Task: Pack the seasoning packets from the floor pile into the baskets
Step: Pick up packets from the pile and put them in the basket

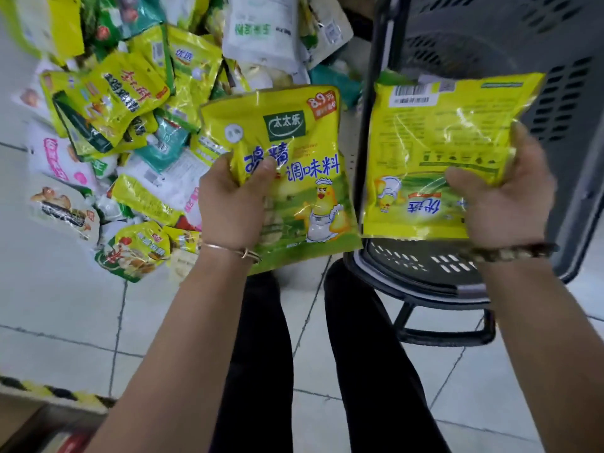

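My left hand (pixel 233 204) grips a yellow seasoning packet (pixel 294 152) with a green logo and a cartoon chicken, front side up, held above the floor. My right hand (pixel 500 204) grips a second yellow packet (pixel 438 142), back side up with a barcode label, held over the grey plastic basket (pixel 425 273). The basket stands at the right, its slotted floor visible under the packet. The floor pile of packets (pixel 130 125) spreads at the upper left, mostly yellow, white and green bags.
Grey slotted walls of the basket (pixel 555 93) rise at the right; its black handle (pixel 444 335) lies on the tiles. My legs in dark trousers (pixel 359 354) stand at the centre. A black-and-yellow striped edge (pixel 49 392) runs along the lower left.
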Motion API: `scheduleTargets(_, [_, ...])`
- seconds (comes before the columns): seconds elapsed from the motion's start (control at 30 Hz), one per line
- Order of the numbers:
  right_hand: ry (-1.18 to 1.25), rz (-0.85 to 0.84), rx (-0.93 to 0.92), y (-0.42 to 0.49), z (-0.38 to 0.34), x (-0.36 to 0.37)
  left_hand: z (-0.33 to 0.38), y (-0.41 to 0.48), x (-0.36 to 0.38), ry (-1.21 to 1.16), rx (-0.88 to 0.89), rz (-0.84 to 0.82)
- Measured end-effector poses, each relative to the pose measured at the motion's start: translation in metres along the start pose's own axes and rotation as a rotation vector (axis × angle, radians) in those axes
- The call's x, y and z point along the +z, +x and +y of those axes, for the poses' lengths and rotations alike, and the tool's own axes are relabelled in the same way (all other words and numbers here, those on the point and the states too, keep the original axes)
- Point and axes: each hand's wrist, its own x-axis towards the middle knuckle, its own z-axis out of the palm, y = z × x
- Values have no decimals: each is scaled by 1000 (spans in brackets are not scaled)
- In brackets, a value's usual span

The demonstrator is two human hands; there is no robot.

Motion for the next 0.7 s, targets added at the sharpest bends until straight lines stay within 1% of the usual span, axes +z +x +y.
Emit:
scheduleTargets(0.07, [-105,53,-13,13,16,-25,6,-9,27,35,62,-45])
scheduleTargets(0.17, [-203,116,33,34,42,-51,12,-21,71,112,163,-98])
scheduleTargets(0.27, [-316,114,111,56,75,-58,9,-32,117,266,308,-124])
scheduleTargets(0.33, [-377,101,160,72,99,-56,1,-37,148,314,322,-125])
scheduleTargets(0.43, [-437,73,171,93,136,-49,-18,-37,193,315,248,-148])
scheduleTargets(0.57, [-462,6,227,124,184,-37,-60,-13,239,463,12,-142])
scheduleTargets(0.63, [-431,-4,262,138,206,-31,-78,0,255,424,-91,-127])
scheduleTargets(0.67, [-414,-15,288,145,217,-26,-89,7,264,395,-178,-168])
scheduleTargets(0.7, [-394,-31,322,150,227,-21,-99,14,270,374,-302,-179])
